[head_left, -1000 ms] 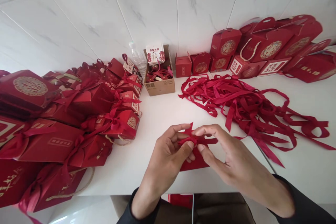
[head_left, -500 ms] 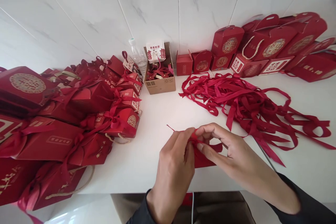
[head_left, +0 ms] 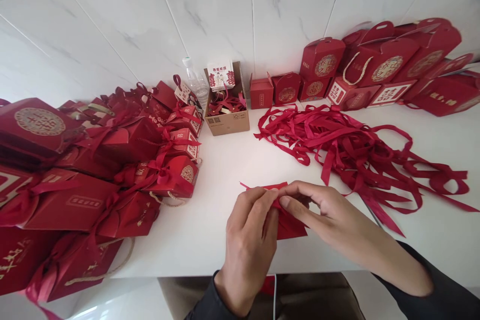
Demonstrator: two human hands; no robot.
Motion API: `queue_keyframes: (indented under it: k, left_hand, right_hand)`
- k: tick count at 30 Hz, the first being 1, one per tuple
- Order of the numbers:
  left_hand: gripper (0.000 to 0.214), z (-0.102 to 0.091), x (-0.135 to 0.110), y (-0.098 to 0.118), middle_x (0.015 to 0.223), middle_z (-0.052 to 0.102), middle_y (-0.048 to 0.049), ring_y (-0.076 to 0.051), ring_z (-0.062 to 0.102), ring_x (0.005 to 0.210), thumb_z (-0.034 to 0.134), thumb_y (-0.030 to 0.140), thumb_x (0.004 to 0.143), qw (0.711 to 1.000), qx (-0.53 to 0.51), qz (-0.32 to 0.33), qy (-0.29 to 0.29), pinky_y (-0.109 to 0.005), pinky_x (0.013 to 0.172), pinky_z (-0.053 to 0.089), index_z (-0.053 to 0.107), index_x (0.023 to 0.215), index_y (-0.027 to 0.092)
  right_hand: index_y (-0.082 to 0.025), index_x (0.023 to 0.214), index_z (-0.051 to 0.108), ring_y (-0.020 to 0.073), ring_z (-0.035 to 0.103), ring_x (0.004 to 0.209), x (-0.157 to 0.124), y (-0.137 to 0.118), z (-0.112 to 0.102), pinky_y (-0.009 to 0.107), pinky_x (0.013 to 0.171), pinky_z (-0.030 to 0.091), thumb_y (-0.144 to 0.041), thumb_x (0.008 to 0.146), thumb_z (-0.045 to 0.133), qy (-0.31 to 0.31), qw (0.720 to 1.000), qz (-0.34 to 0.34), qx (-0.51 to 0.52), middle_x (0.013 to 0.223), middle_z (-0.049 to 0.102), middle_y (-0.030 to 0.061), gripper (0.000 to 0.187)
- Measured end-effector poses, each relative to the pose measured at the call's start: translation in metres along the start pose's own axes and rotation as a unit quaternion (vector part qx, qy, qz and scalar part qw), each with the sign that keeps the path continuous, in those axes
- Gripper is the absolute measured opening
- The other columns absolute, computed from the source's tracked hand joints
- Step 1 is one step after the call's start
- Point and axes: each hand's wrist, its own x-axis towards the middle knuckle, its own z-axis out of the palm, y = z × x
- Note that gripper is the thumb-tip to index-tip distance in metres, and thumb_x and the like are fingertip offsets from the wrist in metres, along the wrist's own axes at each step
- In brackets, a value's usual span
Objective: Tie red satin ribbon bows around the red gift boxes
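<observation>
Head view: both my hands together over a red box (head_left: 291, 229) at the near side of the white table (head_left: 204, 240). Left hand (head_left: 250, 240): fingers bent, tips closed on red ribbon (head_left: 276, 203) at top of box. Right hand (head_left: 324, 212): thumb and forefinger nearly together, pinching the same ribbon, other fingers curled behind; exact grip partly hidden. Thin ribbon end pokes out beyond my left knuckles. Box sits on the table, mostly covered by my hands.

Ribbon pile (head_left: 348, 142) ahead to the right, loose and tangled. Bow-tied boxes (head_left: 71, 202) stacked left. More red boxes (head_left: 393, 67) along the wall, right. Cardboard carton (head_left: 230, 124) at back, white card (head_left: 221, 77) standing in it, clear bottle (head_left: 195, 82) just beside.
</observation>
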Motion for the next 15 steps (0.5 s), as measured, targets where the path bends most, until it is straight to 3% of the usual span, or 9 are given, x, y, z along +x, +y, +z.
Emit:
queue_keyframes:
  k: [9, 15]
  left_hand:
    - [0.033, -0.009, -0.007, 0.008, 0.103, 0.065, -0.0053, -0.016, 0.062, 0.091, 0.064, 0.003, 0.094, 0.996, 0.090, -0.014, 0.016, -0.028, 0.083, 0.050, 0.067, 0.122, 0.020]
    - [0.030, -0.023, -0.007, 0.022, 0.080, 0.069, 0.0018, -0.013, 0.058, 0.066, 0.061, 0.006, 0.096, 0.995, 0.073, -0.009, -0.060, -0.032, 0.073, 0.041, 0.061, 0.124, 0.017]
  right_hand:
    - [-0.028, 0.096, 0.070, 0.0164, 0.059, 0.076, -0.001, 0.001, -0.003, 0.026, 0.064, 0.045, -0.048, 0.100, 0.065, 0.023, 0.999, 0.006, 0.035, 0.085, 0.068, -0.0036, 0.021]
    - [-0.029, 0.095, 0.069, 0.0129, 0.052, 0.066, -0.001, 0.002, -0.005, 0.023, 0.055, 0.040, -0.044, 0.099, 0.067, 0.024, 0.999, 0.001, 0.029, 0.081, 0.062, -0.0059, 0.016]
